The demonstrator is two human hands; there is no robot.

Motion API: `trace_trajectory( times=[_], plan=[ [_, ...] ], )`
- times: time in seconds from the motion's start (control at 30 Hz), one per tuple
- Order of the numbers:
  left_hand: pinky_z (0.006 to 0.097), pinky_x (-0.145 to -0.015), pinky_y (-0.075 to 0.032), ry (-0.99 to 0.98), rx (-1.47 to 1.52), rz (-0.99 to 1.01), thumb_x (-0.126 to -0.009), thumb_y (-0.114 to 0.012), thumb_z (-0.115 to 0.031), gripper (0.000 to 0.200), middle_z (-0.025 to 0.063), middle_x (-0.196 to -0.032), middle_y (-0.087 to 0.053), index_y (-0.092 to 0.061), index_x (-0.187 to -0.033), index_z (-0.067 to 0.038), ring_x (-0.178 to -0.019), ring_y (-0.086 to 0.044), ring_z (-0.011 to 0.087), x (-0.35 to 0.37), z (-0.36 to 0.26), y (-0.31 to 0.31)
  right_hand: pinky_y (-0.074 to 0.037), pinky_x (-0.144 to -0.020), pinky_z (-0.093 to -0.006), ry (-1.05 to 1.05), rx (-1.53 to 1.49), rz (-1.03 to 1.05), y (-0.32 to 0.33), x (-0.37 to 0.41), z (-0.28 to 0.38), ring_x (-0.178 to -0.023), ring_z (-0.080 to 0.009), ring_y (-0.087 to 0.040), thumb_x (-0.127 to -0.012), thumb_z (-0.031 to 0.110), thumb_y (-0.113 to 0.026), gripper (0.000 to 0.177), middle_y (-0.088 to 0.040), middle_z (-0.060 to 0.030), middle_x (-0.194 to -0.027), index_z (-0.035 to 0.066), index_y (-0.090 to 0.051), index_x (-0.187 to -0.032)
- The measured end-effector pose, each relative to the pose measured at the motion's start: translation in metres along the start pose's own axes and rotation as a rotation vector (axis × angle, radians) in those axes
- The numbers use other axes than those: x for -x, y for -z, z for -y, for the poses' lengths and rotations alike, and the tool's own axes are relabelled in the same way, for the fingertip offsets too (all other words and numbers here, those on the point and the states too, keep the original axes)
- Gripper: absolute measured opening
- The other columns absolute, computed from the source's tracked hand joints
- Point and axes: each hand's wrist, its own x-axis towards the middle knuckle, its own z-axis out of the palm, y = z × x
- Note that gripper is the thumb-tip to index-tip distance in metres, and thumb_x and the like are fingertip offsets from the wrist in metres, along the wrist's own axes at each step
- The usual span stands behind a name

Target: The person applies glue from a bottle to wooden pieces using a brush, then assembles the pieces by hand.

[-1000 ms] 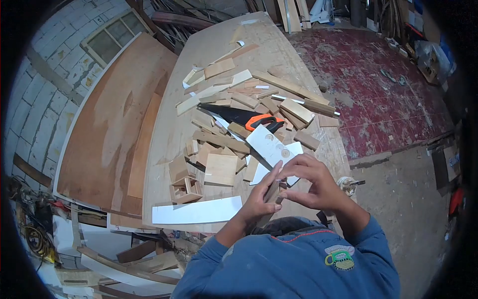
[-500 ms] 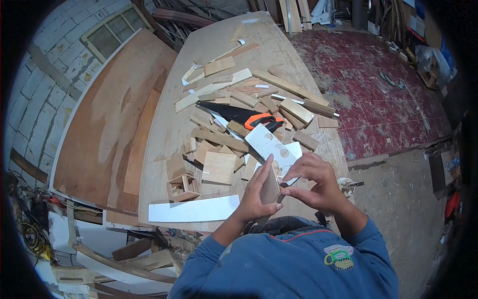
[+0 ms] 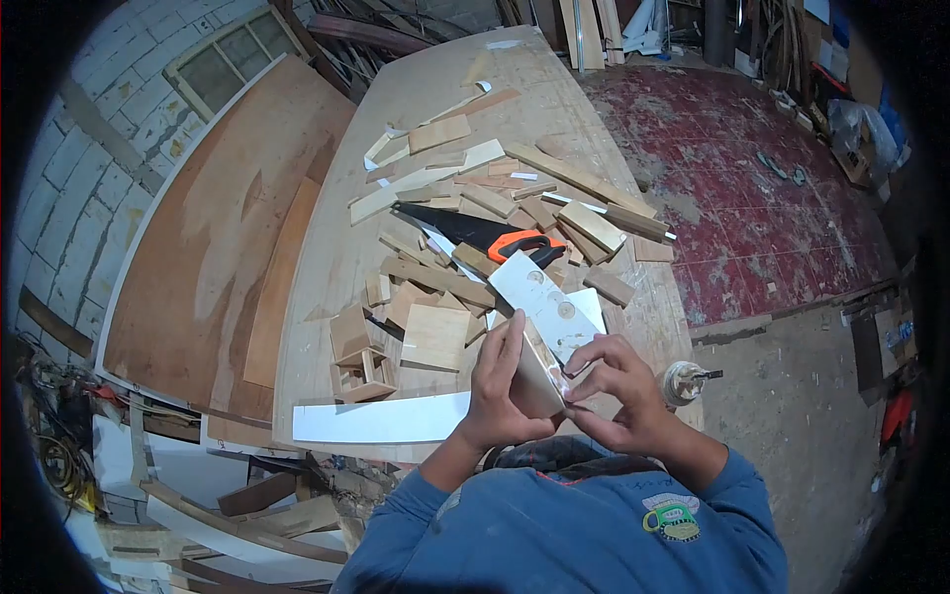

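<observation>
My left hand grips a small wooden board, tilted on edge in front of my chest, with fingers along its outer side. My right hand has its fingers pinched together at the board's right edge. Whatever lies between those fingertips is too small to make out. Pale smears show along the board's edge. Just beyond my hands lies a white panel with round marks on it, partly hidden by them. A pot with a brush stands to the right of my right hand.
Wood offcuts are heaped on the workbench, with a handsaw among them. Near the front edge are a small wooden box frame and a white strip. A large plywood sheet leans at left.
The board has turned slightly in my left hand, showing more of its edge. My right hand has shifted a little down, its fingers closing more at that edge. The brush pot shows more fully.
</observation>
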Motion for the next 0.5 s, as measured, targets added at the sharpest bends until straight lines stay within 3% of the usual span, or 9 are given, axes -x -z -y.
trace_trajectory(
  times=[0.07, 0.13, 0.2, 0.4, 0.5],
  plan=[
    [0.0437, -0.093, -0.042, -0.061, -0.014, 0.005, -0.046, -0.077, -0.032, 0.113, 0.0264, -0.123, -0.044, -0.029, -0.140, 0.008, -0.112, -0.049, 0.0402, -0.001, 0.001, 0.002, -0.037, -0.093, -0.0451, -0.059, -0.141, 0.029, 0.003, -0.004, 0.005, -0.103, -0.0277, -0.053, -0.067, 0.012, -0.073, 0.037, -0.055, -0.0105, -0.113, 0.014, -0.065, -0.103],
    [0.0434, -0.095, -0.040, -0.098, -0.024, 0.066, -0.054, -0.080, -0.042, 0.115, 0.0282, -0.124, -0.043, -0.025, -0.140, 0.011, -0.113, -0.049, 0.0387, -0.002, 0.000, 0.006, -0.036, -0.095, -0.0435, -0.057, -0.056, 0.005, 0.006, -0.012, 0.012, -0.110, -0.0314, -0.049, -0.070, 0.016, -0.071, 0.041, -0.050, -0.0154, -0.120, 0.013, -0.065, -0.110],
    [0.0431, -0.094, -0.041, -0.107, -0.022, 0.057, -0.054, -0.081, -0.044, 0.116, 0.0275, -0.124, -0.044, -0.025, -0.140, 0.011, -0.113, -0.049, 0.0378, 0.000, 0.001, 0.007, -0.035, -0.096, -0.0449, -0.010, -0.004, 0.055, 0.008, -0.013, 0.011, -0.112, -0.0339, -0.047, -0.072, 0.021, -0.071, 0.043, -0.049, -0.0169, -0.123, 0.015, -0.066, -0.114],
    [0.0402, -0.092, -0.043, -0.069, 0.044, -0.017, -0.056, -0.083, -0.050, 0.123, 0.0243, -0.122, -0.045, -0.020, -0.142, 0.010, -0.114, -0.050, 0.0342, 0.008, -0.002, -0.002, -0.028, -0.103, -0.0515, 0.060, -0.064, 0.006, -0.005, -0.005, 0.010, -0.117, -0.0331, -0.046, -0.070, 0.021, -0.073, 0.041, -0.051, -0.0134, -0.126, 0.022, -0.069, -0.111],
    [0.0385, -0.092, -0.044, -0.051, 0.039, -0.086, -0.059, -0.084, -0.049, 0.124, 0.0227, -0.123, -0.044, -0.015, -0.143, 0.009, -0.112, -0.051, 0.0312, 0.009, -0.003, -0.005, -0.025, -0.105, -0.0551, 0.177, 0.102, -0.116, -0.013, 0.004, 0.009, -0.117, -0.0324, -0.046, -0.065, 0.013, -0.073, 0.039, -0.058, -0.0064, -0.120, 0.029, -0.072, -0.100]
  ],
)
